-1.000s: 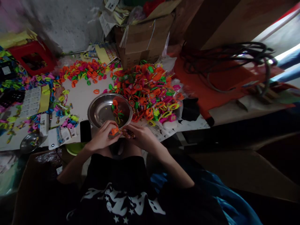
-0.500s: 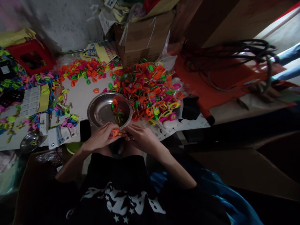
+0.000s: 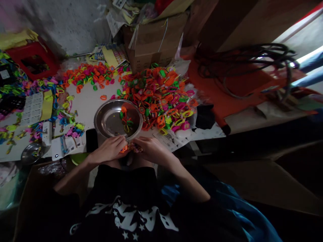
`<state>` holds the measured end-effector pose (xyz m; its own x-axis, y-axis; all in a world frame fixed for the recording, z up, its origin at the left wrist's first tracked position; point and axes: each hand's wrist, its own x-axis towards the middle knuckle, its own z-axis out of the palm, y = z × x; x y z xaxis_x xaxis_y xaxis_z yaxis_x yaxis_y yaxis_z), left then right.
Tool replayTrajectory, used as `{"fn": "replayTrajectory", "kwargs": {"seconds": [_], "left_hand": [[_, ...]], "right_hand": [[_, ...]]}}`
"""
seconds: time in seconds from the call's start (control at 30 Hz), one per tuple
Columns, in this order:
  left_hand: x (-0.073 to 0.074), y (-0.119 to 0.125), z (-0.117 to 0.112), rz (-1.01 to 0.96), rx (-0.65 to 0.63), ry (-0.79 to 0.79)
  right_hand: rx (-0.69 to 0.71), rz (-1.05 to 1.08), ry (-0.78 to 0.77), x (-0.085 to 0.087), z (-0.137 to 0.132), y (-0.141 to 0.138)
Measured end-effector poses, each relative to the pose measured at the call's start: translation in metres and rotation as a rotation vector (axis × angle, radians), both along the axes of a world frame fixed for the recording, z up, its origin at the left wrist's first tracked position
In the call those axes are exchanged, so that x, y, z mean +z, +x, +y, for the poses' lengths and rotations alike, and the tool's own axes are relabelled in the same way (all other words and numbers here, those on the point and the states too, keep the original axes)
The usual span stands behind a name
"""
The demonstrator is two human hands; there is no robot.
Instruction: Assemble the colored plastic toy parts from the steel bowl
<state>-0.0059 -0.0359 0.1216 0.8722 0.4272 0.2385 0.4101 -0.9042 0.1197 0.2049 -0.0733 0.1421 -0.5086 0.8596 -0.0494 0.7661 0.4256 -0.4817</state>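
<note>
Just in front of the steel bowl (image 3: 107,123), my two hands meet low over my lap. My left hand (image 3: 109,149) is closed around an orange plastic toy watch (image 3: 123,149), mostly covered by the fingers. Small multicoloured pieces (image 3: 135,147) stick out from under my right hand (image 3: 150,148), whose fingers are closed on them; their exact kind is too small to tell. Inside the bowl, on its right side, lie a few orange and green toy watches (image 3: 126,119). A large heap of bright toy watches (image 3: 161,94) rises right behind and beside the bowl.
More coloured pieces (image 3: 93,75) lie along the wall. A dark phone (image 3: 91,140) and a small metal bowl (image 3: 32,153) are at the table's front edge, left. Behind the heap stands a cardboard box (image 3: 153,37). Black cable (image 3: 242,64) coils over an orange surface at right.
My left hand has shifted slightly and its fingers cover more of the orange toy watch. The right hand has turned a little. Bowl and heap look the same.
</note>
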Motion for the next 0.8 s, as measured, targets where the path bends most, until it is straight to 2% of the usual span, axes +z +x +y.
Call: {"fn": "replayTrajectory", "kwargs": {"seconds": [0.17, 0.37, 0.47, 0.57, 0.63, 0.7, 0.77, 0.8], "left_hand": [[-0.007, -0.004, 0.0, -0.005, -0.027, -0.012], [-0.015, -0.011, 0.009, 0.051, 0.027, -0.05], [-0.016, -0.014, 0.009, -0.012, 0.128, -0.23], [-0.02, -0.015, 0.01, -0.058, 0.134, -0.582], [-0.03, -0.017, 0.017, -0.084, 0.087, -0.83], [-0.048, -0.018, 0.031, -0.133, 0.115, -0.965], [-0.074, -0.017, 0.05, -0.14, 0.252, -0.911], [-0.088, -0.016, 0.06, -0.118, 0.312, -0.823]], "right_hand": [[-0.045, 0.017, -0.052, -0.002, 0.003, -0.004], [-0.113, 0.005, 0.006, -0.012, 0.002, -0.008], [-0.139, 0.034, -0.04, -0.021, -0.002, -0.002], [-0.092, 0.146, -0.124, -0.027, -0.006, 0.009], [0.009, 0.216, -0.227, -0.027, -0.005, 0.018], [0.119, 0.236, -0.343, -0.025, 0.001, 0.03], [0.157, 0.256, -0.413, -0.022, 0.013, 0.045], [0.107, 0.288, -0.398, -0.021, 0.021, 0.054]]}}
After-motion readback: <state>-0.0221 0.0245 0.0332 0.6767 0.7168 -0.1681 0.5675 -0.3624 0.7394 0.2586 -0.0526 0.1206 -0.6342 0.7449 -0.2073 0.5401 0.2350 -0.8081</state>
